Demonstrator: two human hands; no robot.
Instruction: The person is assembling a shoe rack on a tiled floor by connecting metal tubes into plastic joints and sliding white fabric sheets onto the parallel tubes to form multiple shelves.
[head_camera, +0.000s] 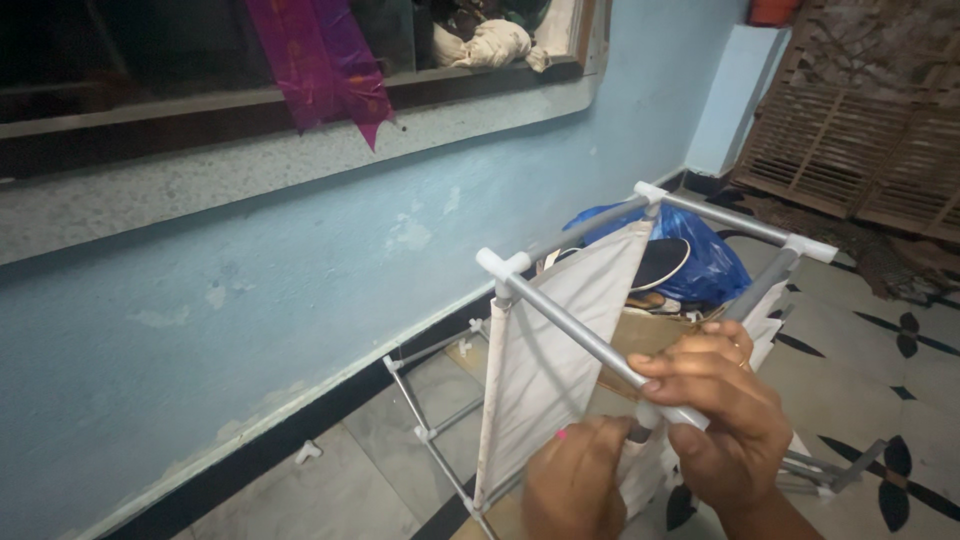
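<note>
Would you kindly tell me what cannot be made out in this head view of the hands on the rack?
- Joint at the near end of the grey tube: covered by the right hand and left hand.
- Left hand's fingers: turned away from the camera.
- Box contents behind the white fabric panel: blocked.
- Rack's feet: cut by the bottom edge.

The tiled floor (900, 370) carries the grey tube rack frame (590, 340) at centre, a blue plastic bag (705, 262) at two o'clock, a white connector (308, 451) at eight o'clock.
</note>
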